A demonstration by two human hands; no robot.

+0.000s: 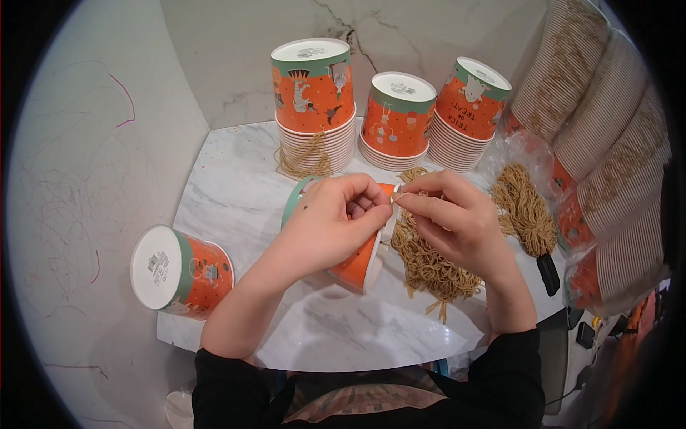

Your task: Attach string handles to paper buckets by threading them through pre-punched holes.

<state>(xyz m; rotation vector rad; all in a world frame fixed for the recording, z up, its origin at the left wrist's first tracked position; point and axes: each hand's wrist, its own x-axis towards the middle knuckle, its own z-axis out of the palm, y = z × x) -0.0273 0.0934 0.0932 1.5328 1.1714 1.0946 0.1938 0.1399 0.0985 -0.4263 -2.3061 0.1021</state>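
An orange paper bucket with a green band and white rim lies on its side under my hands, its rim toward the right. My left hand reaches over it, fingers curled and thumb pressed against the forefinger at the rim. My right hand meets it there in a fingertip pinch. A short bit of tan cord shows between the fingertips; most of it is hidden. Beneath my right hand spreads a loose heap of tan cords.
Upside-down stacks of orange buckets stand at the back, cords hanging on the left stack. A single bucket lies at the left. A tied cord bundle and bagged bucket stacks are on the right.
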